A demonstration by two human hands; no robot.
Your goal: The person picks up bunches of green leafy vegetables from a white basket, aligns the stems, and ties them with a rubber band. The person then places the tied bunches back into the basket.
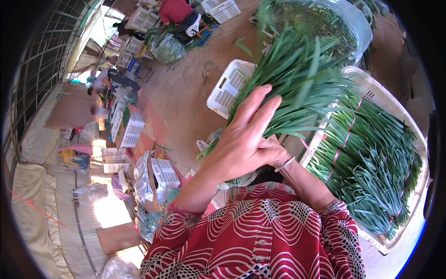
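A loose bunch of garlic chives (296, 80) is up in front of me, its leaves fanned away and partly blurred. My left hand (240, 139) lies across the bunch, with two fingers stretched over the leaves and stem ends coming out below the palm. Tucked beside and under it is my right hand (275, 150), with a pale bangle (285, 164) at the wrist; its fingers are hidden. To the right stands a large white plastic crate (423, 146) holding chives bundled (369, 150) with pink ties.
Beyond the bunch are a white basket (223, 91) and a big clear plastic bag (360, 24) of greens. A person in red (177, 12) sits at the back; another person (104, 80) bends over at the left. White crates (133, 129) line the left side.
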